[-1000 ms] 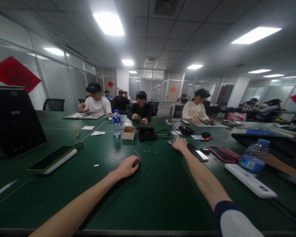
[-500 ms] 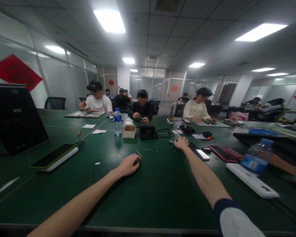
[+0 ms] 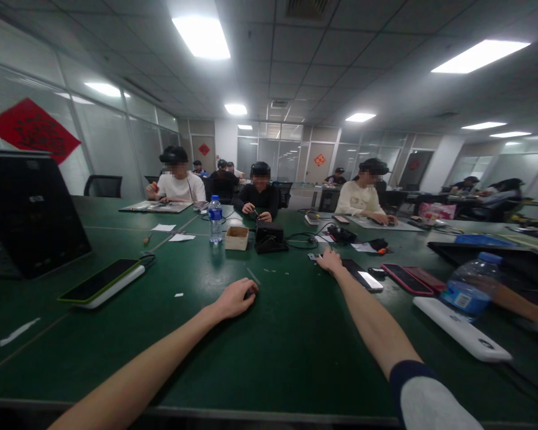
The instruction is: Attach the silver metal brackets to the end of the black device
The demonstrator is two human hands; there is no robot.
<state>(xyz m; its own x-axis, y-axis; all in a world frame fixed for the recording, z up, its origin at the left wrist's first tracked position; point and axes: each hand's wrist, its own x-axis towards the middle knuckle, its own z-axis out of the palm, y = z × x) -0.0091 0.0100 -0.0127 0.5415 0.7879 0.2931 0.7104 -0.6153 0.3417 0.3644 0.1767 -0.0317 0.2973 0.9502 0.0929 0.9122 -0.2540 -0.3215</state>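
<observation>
On the green table [image 3: 269, 352] rests my left hand [image 3: 237, 298], its fingers curled inward; whatever they may hold is hidden. A thin clear strip [image 3: 253, 275] lies just beyond it. Further out, my right hand [image 3: 330, 261] reaches forward with bent fingers, by a small grey metallic piece [image 3: 312, 257]. Its fingertips are too small and dark to show what they grip. Close by on its right lies a dark phone [image 3: 353, 270] with a bright white patch at the near end.
Ahead stand a water bottle [image 3: 215, 220], a small open box [image 3: 236, 239] and a black device [image 3: 269, 237]. To the right are a red-edged phone [image 3: 406, 279], a large bottle [image 3: 470, 289] and a white power bank [image 3: 461, 328]. A green-edged phone [image 3: 101, 280] lies left. Several people sit opposite.
The whole view has shifted very slightly. Both my hands keep nearly the same place on the table. Across the table, the right-hand person's hands have moved a little.
</observation>
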